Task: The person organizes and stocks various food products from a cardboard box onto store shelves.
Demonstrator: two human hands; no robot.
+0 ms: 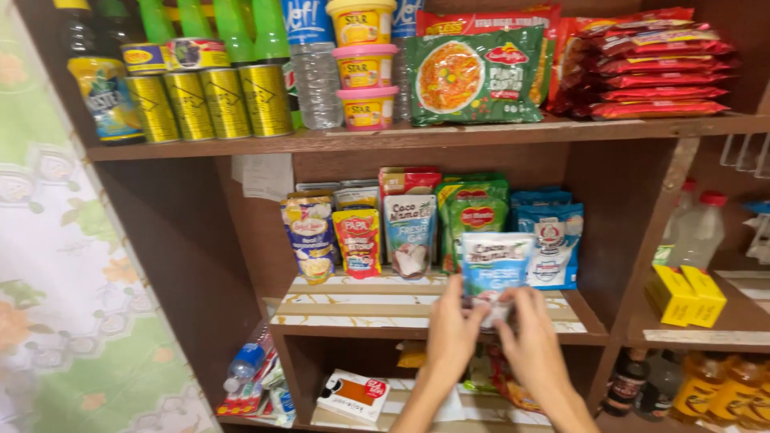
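Head view | left hand (454,333) and right hand (532,341) pinch lower corners of blue-white pouch (493,269), upright at middle shelf (361,309) front | risk: the thin-based pouch may topple forward, or knock the blue packs (553,240) just behind.

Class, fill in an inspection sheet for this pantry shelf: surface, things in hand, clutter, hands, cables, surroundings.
Surface: middle wooden shelf, lined with patterned paper.
Things in hand: white-and-blue pouch, upright, gripped at its lower edge.
Clutter: row of sauce pouches and blue pouches behind; yellow cans and noodle packs on the shelf above.
Hands: left hand and right hand both hold the pouch.
Cables: nothing seen.
Surroundings: floral curtain at left; yellow boxes and bottles at right.
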